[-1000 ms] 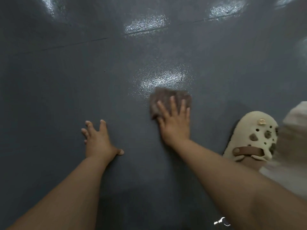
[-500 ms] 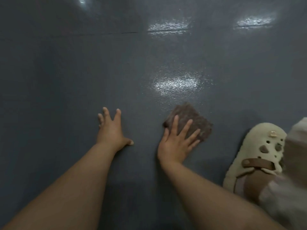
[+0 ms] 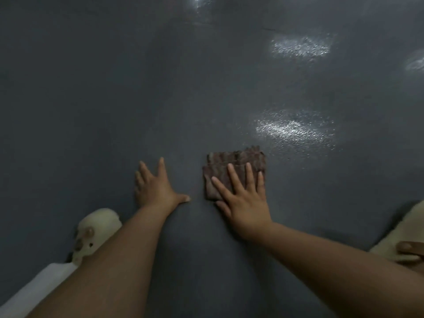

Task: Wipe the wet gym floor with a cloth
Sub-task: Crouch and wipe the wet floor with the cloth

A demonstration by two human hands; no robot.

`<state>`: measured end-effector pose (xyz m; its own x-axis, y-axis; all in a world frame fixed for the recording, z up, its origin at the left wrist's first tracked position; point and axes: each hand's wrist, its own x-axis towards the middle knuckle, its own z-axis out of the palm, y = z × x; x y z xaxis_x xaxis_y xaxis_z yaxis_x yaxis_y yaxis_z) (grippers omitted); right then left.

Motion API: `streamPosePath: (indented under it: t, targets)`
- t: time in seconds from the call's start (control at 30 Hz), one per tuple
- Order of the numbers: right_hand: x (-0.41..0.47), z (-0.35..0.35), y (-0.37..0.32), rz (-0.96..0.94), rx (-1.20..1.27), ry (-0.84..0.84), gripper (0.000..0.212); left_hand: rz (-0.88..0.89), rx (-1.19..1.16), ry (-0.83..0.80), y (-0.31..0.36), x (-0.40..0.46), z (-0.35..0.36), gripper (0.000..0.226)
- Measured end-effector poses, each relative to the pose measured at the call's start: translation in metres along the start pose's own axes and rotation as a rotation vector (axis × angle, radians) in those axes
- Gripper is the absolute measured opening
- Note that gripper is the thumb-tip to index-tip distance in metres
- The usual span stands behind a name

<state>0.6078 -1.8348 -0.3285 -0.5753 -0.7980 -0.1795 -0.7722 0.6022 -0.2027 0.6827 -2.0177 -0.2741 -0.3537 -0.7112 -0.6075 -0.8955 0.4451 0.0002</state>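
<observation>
A folded brown cloth (image 3: 238, 162) lies flat on the dark grey gym floor (image 3: 114, 99). My right hand (image 3: 244, 198) presses on the cloth's near half with straight, spread fingers. My left hand (image 3: 154, 188) rests flat on the bare floor just left of the cloth, fingers spread and thumb pointing toward it. A glistening wet patch (image 3: 291, 130) shines on the floor just beyond and to the right of the cloth.
Two cream clogs flank my arms, one (image 3: 91, 232) at lower left and one (image 3: 399, 235) at the right edge. White trouser fabric (image 3: 34, 288) shows at bottom left. More shiny patches (image 3: 300, 45) lie farther off on the floor.
The view has swung right, bringing the left clog into sight. The cloth has turned square to me under my right hand. My left hand stays flat on the floor.
</observation>
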Motion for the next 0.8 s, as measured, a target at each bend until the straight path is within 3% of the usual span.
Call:
streamPosePath:
  t: [0.13,0.33,0.57,0.73,0.8]
  targets:
    - [0.012,-0.003,-0.006,0.013,-0.026,-0.024,0.055,-0.026,-0.04,-0.032,-0.001,-0.002,0.002,0.123]
    - [0.077,-0.02,-0.013,-0.012,-0.039,-0.111,0.066,-0.005,0.106,-0.09,-0.026,-0.005,-0.001,0.131]
    - [0.173,-0.04,-0.016,0.017,-0.053,-0.13,0.056,-0.057,-0.058,-0.146,-0.041,0.001,0.002,0.133]
    - [0.212,-0.047,-0.05,0.133,0.05,-0.17,0.055,-0.047,-0.103,-0.152,-0.044,0.001,0.004,0.131]
    - [0.217,-0.046,-0.07,0.099,0.064,-0.196,0.054,-0.046,-0.101,-0.149,-0.044,0.0,0.004,0.131]
